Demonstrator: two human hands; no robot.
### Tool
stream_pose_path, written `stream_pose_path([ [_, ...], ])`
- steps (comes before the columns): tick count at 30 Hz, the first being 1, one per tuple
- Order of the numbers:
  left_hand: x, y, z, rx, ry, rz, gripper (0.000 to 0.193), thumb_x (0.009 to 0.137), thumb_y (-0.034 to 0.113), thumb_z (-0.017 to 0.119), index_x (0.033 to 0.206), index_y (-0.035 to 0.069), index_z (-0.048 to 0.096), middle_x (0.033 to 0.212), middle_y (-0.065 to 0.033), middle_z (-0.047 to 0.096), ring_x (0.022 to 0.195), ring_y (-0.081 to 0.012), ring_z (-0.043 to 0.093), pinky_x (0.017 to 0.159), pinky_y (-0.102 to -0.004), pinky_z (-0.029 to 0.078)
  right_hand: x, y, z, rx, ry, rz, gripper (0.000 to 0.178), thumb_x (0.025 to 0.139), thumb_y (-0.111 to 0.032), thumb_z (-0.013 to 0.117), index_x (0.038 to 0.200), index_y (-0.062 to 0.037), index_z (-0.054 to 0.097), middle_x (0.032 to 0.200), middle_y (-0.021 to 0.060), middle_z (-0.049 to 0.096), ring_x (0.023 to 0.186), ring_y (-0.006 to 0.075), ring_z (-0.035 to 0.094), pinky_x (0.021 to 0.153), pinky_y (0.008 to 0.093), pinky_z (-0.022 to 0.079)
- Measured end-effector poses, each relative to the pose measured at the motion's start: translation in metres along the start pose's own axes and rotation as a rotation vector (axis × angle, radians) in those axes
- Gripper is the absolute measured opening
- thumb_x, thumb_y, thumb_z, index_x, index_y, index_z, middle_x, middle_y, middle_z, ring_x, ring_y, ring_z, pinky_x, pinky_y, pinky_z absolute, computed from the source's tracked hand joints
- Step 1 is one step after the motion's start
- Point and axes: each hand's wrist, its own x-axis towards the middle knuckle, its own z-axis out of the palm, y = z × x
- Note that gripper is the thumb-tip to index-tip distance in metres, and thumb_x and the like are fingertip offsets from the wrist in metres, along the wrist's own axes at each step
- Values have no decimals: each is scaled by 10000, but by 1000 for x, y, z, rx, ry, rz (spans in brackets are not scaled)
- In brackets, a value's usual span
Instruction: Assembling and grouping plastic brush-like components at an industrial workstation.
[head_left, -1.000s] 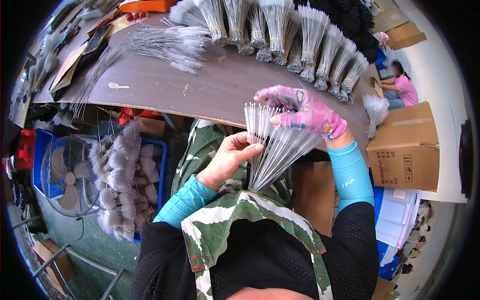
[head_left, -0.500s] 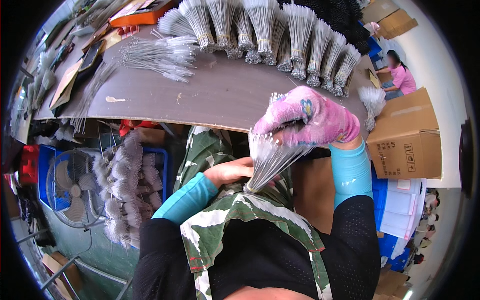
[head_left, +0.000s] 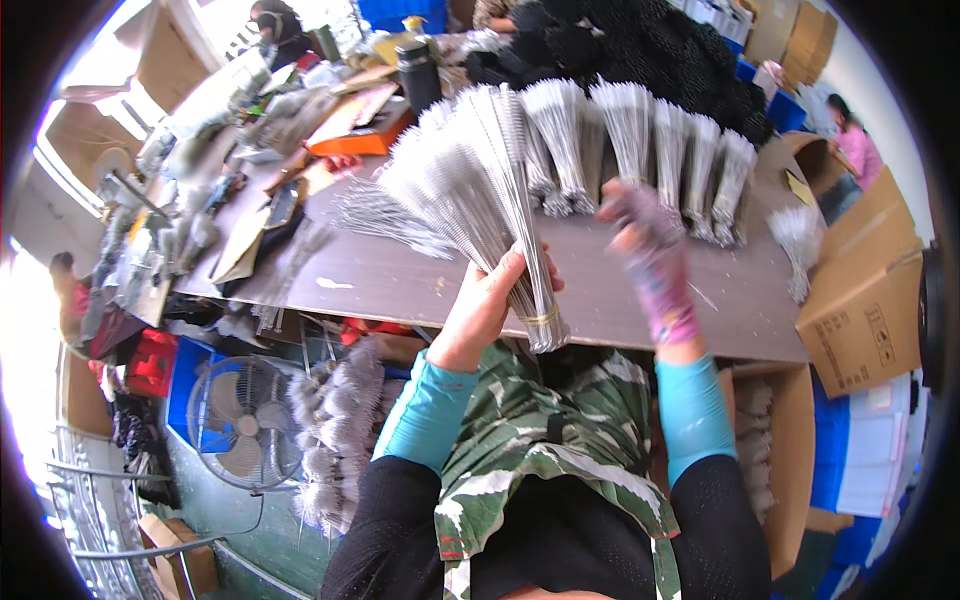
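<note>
My bare left hand [head_left: 487,300] grips a bundle of thin wire brushes [head_left: 470,190] near its lower end. The white bristle ends fan up and to the left, and a band ties the wire ends at the bottom. To its right, my right hand [head_left: 645,225], in a pink patterned glove with bare fingertips, is raised over the table, apart from the bundle. Motion smears its fingers. Behind both hands stands a row of similar upright brush bundles [head_left: 620,130]. Loose brushes [head_left: 385,220] lie on the table left of the held bundle.
The brown table [head_left: 400,285] spans the front. Black bristly material [head_left: 640,55] is piled at the back. An orange tray [head_left: 365,130] and dark bottle [head_left: 418,78] stand back left. Cartons [head_left: 865,290] are at the right; a fan [head_left: 245,425] stands low left. A person [head_left: 855,150] sits far right.
The view has shifted up. My left hand has lifted the bundle from my lap to above the table edge. My gloved right hand has left the bristle ends and moved away to the right.
</note>
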Motion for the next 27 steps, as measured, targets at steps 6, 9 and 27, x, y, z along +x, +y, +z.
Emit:
stream_pose_path([
  [6,-15,26,-2,618,506,588,192,878,108,621,1013,-28,614,879,-34,646,795,-85,569,697,-242,460,-13,9,122,467,-55,14,399,770,-145,734,1116,-16,585,927,34,551,834,87,543,669,235,454],
  [9,-29,37,-12,801,659,688,175,873,88,624,1010,-22,621,906,-28,642,809,-91,569,714,-240,460,-6,-9,138,517,-84,57,205,794,-79,693,972,4,633,894,35,574,812,100,559,687,243,457],
  [27,-107,69,15,441,872,646,278,922,192,577,1125,1,562,1065,-48,594,876,-97,562,788,-241,448,-5,-62,173,858,-390,282,144,855,-91,643,955,12,645,785,27,650,656,80,586,597,224,477],
])
